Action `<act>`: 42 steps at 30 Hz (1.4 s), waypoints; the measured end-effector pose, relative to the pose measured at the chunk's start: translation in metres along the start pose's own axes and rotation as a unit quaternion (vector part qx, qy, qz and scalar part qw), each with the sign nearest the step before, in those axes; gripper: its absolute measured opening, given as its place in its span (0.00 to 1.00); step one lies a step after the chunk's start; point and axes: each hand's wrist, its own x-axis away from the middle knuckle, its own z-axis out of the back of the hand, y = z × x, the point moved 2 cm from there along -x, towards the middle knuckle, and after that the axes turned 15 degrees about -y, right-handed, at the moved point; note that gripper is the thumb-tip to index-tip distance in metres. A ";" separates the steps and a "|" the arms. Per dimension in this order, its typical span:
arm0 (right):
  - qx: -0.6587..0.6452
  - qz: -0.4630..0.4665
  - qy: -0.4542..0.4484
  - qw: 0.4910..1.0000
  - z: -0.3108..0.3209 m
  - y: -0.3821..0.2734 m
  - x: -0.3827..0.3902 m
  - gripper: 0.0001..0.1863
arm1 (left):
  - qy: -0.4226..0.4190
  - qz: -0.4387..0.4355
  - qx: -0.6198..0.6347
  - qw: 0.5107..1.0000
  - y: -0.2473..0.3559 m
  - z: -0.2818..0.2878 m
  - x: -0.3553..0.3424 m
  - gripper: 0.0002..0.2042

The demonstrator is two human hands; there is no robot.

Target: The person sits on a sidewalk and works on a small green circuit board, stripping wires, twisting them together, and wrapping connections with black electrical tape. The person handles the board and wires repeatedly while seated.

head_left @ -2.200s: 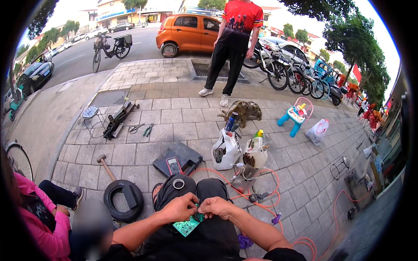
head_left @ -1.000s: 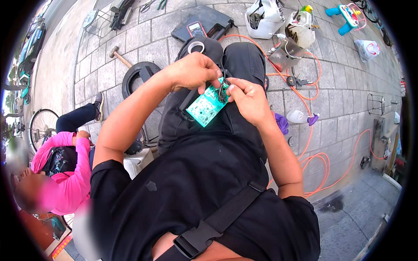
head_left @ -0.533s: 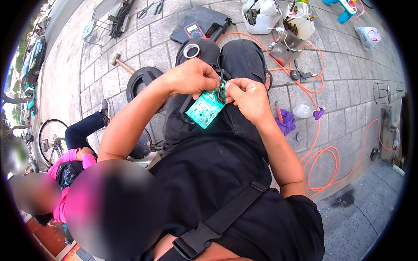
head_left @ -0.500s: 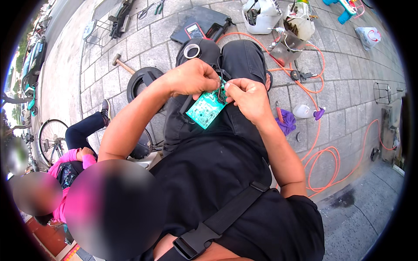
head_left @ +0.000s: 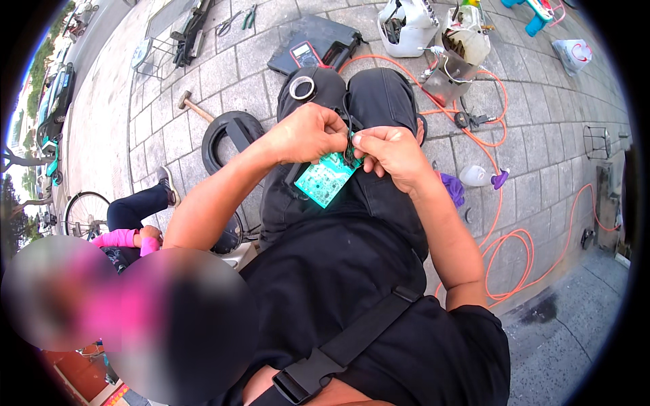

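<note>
A green circuit board (head_left: 323, 181) lies over my lap, with a black case edge showing along its left side. Black wires (head_left: 349, 116) run across its far end, between my two hands. The fingers of my left hand (head_left: 313, 134) are pinched together on the wires from the left. From the right, my right hand (head_left: 393, 154) is closed in a pinch on the same dark wires, thumb and forefinger close to the left fingertips. Exactly where the fingers grip is partly hidden. A roll of tape (head_left: 302, 88) rests on my left knee.
Ahead are a dark toolbox (head_left: 315, 37) with a red multimeter (head_left: 305, 54) and white cut-open jugs (head_left: 408, 28). An orange hose (head_left: 504, 122) winds along the right, past a spray bottle (head_left: 475, 176). Left are a tyre (head_left: 218, 132), a hammer (head_left: 196, 107) and a seated person (head_left: 135, 210).
The view has shifted slightly, so the whole scene sits a little lower and to the right. Both hands stay pinched at the board's far end, with only small finger movements.
</note>
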 end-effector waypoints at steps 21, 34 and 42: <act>-0.042 0.004 -0.062 0.997 0.018 0.012 -0.034 0.10 | 0.130 -0.087 -0.281 0.947 -0.016 -0.012 -0.006 0.12; 0.148 0.056 -0.007 0.987 -0.001 0.002 -0.015 0.12 | 0.042 -0.053 -0.039 0.997 -0.019 -0.004 -0.008 0.13; 0.193 0.078 -0.005 0.978 -0.009 -0.001 -0.013 0.12 | 0.013 -0.032 0.020 0.999 -0.030 0.006 -0.012 0.11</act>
